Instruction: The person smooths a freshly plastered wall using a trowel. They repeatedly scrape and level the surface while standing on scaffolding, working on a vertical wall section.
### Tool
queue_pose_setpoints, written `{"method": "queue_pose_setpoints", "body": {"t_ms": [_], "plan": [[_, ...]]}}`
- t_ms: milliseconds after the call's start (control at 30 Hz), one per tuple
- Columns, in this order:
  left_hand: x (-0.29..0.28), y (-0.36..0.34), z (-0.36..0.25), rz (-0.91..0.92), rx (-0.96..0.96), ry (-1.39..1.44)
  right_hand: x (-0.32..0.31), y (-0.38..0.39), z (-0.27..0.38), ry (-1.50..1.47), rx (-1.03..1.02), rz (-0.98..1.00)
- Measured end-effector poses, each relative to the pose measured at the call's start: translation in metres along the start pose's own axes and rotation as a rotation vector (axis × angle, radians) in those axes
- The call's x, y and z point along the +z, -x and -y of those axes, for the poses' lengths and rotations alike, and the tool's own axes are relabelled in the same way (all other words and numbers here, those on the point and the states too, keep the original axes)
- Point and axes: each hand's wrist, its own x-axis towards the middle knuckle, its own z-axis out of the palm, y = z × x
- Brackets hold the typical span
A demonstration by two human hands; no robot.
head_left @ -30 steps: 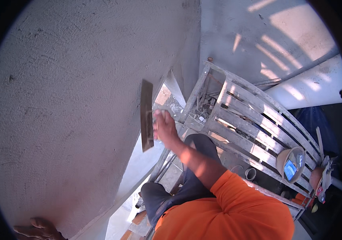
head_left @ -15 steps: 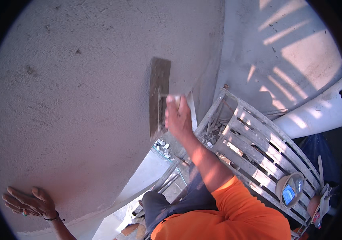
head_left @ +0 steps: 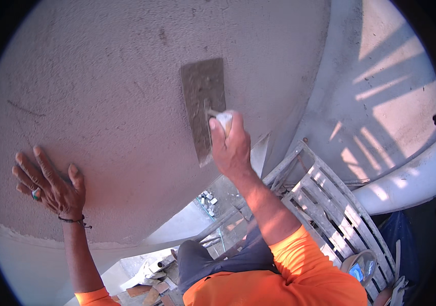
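A rough, grey plastered wall (head_left: 126,92) fills the left and middle of the view. My right hand (head_left: 232,145) is wrapped round the pale handle of a plastering trowel (head_left: 201,97). The trowel's long, mortar-smeared blade lies along the wall, its length running roughly up and down. At the lower left, my left hand (head_left: 55,186) rests against the plaster with fingers spread, holding nothing. It wears a ring with a green stone and a dark cord at the wrist.
On the right stands a slatted scaffold platform (head_left: 325,204) with a bowl (head_left: 360,268) on it. A thick white pipe (head_left: 406,181) runs behind. Small pale blocks (head_left: 207,200) lie on the ground below, and wood scraps (head_left: 151,295) lie near my legs.
My left hand has moved up along the wall. The trowel has shifted slightly, its blade now flatter to the wall and more of its face showing. The view has shifted too.
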Motion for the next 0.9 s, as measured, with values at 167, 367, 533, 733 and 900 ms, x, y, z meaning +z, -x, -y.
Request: {"method": "queue_pose_setpoints", "body": {"t_ms": [167, 367, 533, 733, 900], "plan": [[0.000, 0.006, 0.002, 0.034, -0.066, 0.059, 0.051, 0.104, -0.005, 0.035, -0.129, 0.072], [0.003, 0.016, 0.008, 0.113, -0.131, 0.126, 0.014, -0.029, 0.102, 0.146, -0.373, 0.025], [-0.010, 0.000, 0.003, 0.035, -0.081, 0.203, 0.011, -0.081, 0.159, 0.418, -0.418, -0.027], [-0.051, -0.002, 0.082, 0.173, 0.219, -0.037, 0.070, 0.111, 0.088, 0.216, -0.061, 0.139], [-0.017, 0.008, 0.091, 0.036, 0.238, -0.273, 0.103, 0.293, -0.016, 0.396, 0.311, 0.534]]}}
